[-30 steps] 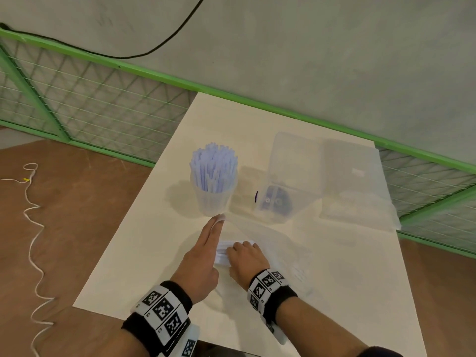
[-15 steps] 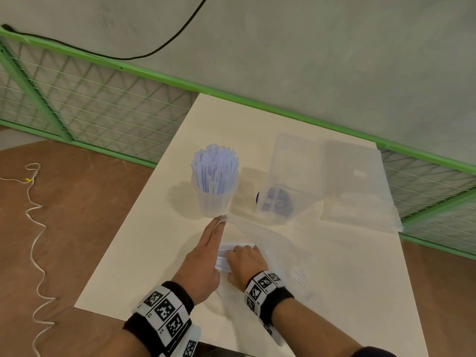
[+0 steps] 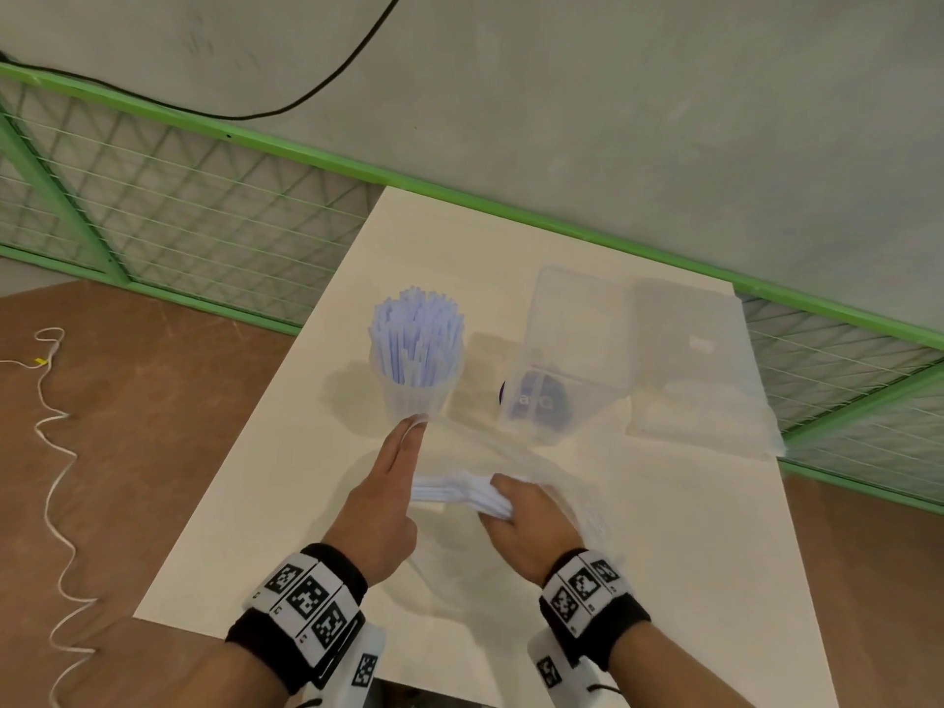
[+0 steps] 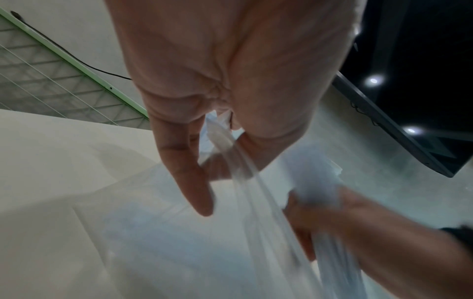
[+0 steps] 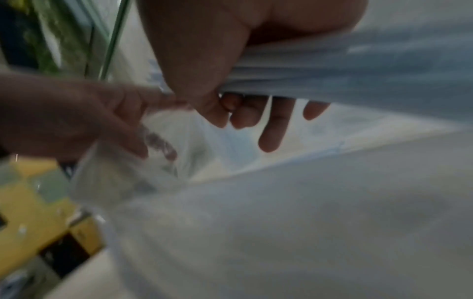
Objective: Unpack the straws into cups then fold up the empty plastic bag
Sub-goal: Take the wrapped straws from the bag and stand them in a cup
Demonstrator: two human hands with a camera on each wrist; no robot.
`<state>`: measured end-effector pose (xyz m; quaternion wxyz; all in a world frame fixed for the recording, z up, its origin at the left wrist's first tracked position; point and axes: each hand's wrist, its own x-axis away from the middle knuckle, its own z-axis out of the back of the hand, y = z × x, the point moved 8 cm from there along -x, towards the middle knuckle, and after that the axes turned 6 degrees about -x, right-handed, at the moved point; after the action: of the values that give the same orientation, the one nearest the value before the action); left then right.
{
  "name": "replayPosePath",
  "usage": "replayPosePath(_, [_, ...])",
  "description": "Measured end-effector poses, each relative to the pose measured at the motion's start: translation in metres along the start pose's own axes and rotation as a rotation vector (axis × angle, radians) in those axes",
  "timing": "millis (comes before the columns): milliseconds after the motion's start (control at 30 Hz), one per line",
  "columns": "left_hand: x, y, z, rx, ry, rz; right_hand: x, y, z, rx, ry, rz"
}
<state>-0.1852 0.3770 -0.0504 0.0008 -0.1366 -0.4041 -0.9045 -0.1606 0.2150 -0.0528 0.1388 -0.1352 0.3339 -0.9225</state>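
Head view: left hand (image 3: 380,495) pinches the plastic bag (image 3: 516,452) mouth up at twelve o'clock, toward the filled cup (image 3: 416,396), holding it open, I reckon. Right hand (image 3: 526,523) clenches a straw bundle (image 3: 459,492) at three o'clock, drawing it out. Wrist views blur; straws left inside? Can't tell.

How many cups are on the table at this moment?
1 that I can make out: a clear cup packed with straws, standing on the table just beyond the left hand. The clear box to its right may hide more.
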Motion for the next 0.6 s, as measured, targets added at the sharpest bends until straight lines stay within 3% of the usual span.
replayPosePath(133, [-0.002, 0.001, -0.001, -0.016, -0.005, 0.011, 0.012, 0.003, 0.029, -0.516, 0.28, -0.047])
replayPosePath(233, [-0.003, 0.001, -0.002, -0.016, -0.008, 0.013, 0.017, -0.002, 0.033, -0.664, 0.302, -0.054])
replayPosePath(467, [-0.005, 0.0, -0.005, -0.017, -0.001, -0.007, 0.019, 0.002, 0.028, -0.581, 0.349, -0.174])
replayPosePath(600, [-0.004, -0.001, -0.004, -0.009, 0.003, -0.012, 0.019, -0.014, 0.037, -0.402, 0.327, -0.058])
